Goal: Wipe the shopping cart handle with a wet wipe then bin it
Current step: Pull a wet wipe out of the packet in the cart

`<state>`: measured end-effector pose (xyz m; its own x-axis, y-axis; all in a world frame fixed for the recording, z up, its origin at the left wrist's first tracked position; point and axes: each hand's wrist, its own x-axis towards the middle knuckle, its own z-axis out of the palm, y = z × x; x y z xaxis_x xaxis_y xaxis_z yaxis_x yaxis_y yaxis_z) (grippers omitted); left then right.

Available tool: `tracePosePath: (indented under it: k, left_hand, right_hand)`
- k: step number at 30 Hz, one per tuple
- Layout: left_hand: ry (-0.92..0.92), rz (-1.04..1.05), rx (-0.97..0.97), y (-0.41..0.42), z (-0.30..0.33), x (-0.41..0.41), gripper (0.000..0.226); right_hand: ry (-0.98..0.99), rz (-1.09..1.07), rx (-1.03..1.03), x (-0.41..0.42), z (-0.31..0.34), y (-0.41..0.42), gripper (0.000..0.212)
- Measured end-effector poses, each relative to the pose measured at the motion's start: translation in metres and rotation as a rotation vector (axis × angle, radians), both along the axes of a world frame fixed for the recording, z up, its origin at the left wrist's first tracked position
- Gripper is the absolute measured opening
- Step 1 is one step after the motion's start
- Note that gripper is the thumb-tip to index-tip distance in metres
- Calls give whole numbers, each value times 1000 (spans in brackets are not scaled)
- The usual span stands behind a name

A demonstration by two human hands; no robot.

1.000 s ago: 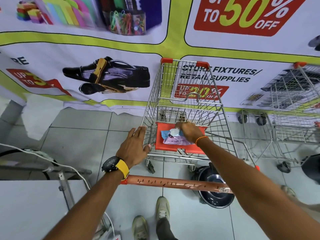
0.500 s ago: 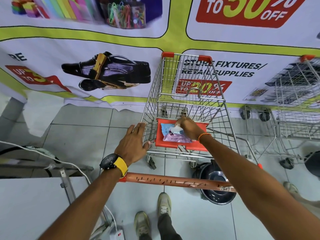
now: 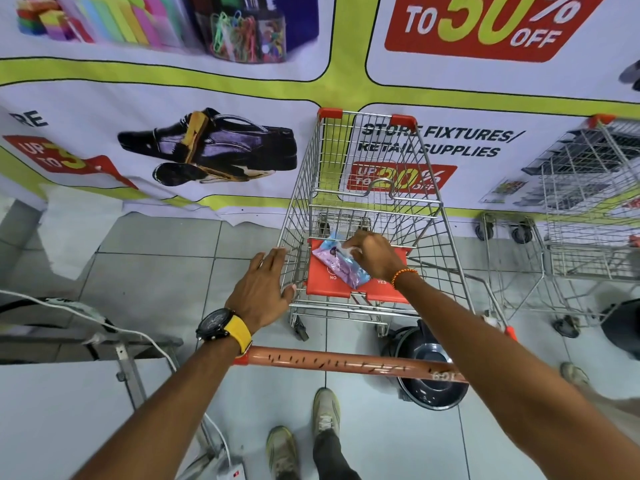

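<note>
Stage: wipe not yet out; wiping and binning remain.
Pack (image 3: 341, 263): on cart's red seat, beyond handle (image 3: 346, 363).
Right hand (image 3: 372, 252): pinching at pack's opening.
Left hand (image 3: 265, 291): open, resting against cart (image 3: 363, 199) side.
Bin: dark one (image 3: 427, 372) below handle, I judge.

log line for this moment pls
stage: taking wipe | right hand: fingers at wipes pack on orange seat flap | left hand: on cart rim | handle: untouched

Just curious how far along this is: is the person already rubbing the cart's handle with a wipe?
No: the handle is untouched, while the right hand picks at the wipes pack.
</note>
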<state>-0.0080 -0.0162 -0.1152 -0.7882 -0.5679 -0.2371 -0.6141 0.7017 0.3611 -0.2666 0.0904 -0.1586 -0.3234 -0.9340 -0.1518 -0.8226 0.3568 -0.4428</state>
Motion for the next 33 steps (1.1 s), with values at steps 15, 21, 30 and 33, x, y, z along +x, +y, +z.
tracePosePath:
  k: [15, 21, 30, 33]
  left_hand:
    - [-29, 1, 6, -3, 2, 1, 78]
    - [-25, -7, 3, -3, 1, 1, 77]
    - [-32, -6, 8, -4, -1, 0, 76]
    - [-38, -8, -13, -5, 1, 0, 75]
  right_hand:
    - [-51, -148, -153, -8, 22, 3, 21]
    - [-14, -177, -136, -8, 32, 4, 16]
    - [28, -282, -177, 2, 39, 9, 17]
    - [-88, -325, -217, 2, 50, 12, 13]
